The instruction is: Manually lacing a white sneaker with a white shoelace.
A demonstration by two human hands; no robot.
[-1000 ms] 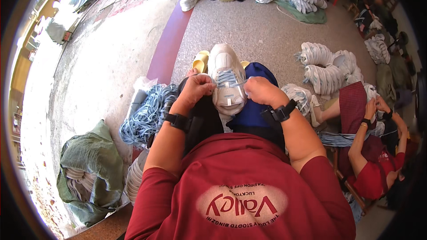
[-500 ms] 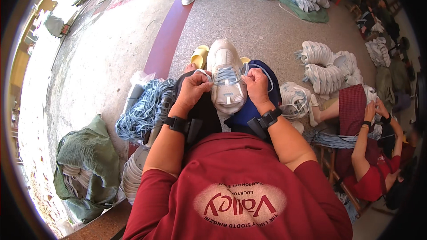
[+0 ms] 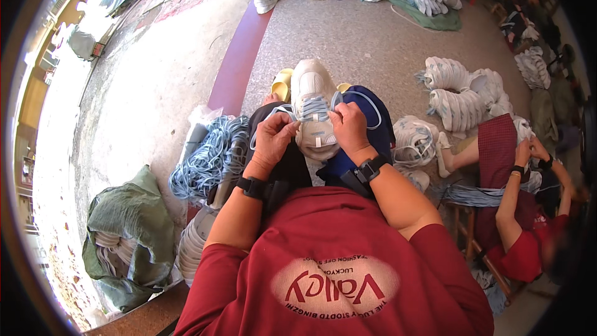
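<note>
Right hand (image 3: 349, 126) shifted inward onto white shoe (image 3: 313, 107); left hand (image 3: 275, 139) pinching lace (image 3: 281, 111).

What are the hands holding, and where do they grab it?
Both hands, left hand and right hand, hold the white shoe by its light blue lace, the fingers pinching one lace end on each side.

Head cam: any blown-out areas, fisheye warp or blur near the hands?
Head view: strong fisheye, the floor stripe bows and a black rim cuts the corners; sunlit ground at far left is washed out; left hand, right hand and the white shoe are evenly lit and sharp; the right rim falls dark.
</note>
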